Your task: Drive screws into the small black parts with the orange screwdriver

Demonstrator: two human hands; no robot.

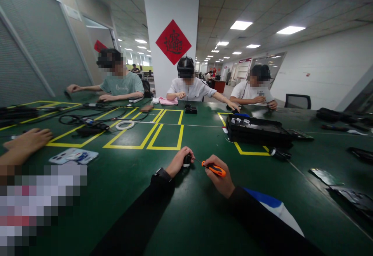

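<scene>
My left hand (178, 162) is closed around a small black cylindrical part with a white band (187, 160), holding it at the green tabletop. In my right hand (220, 176) is a screwdriver with an orange and black handle (215, 168). Its thin shaft points left toward the top of the black part; whether the tip touches it is too small to tell. Under my right forearm lies a blue and white sheet or bag (269, 203), partly covered by the sleeve.
Yellow tape (164, 148) marks rectangles on the green table (131, 193). Black trays (256, 129) stand ahead to the right, near a black cylindrical part (279, 154). Leftward are a phone (72, 156), a white tape roll (125, 125), black cables and a neighbour's hand (29, 143). Several people sit opposite.
</scene>
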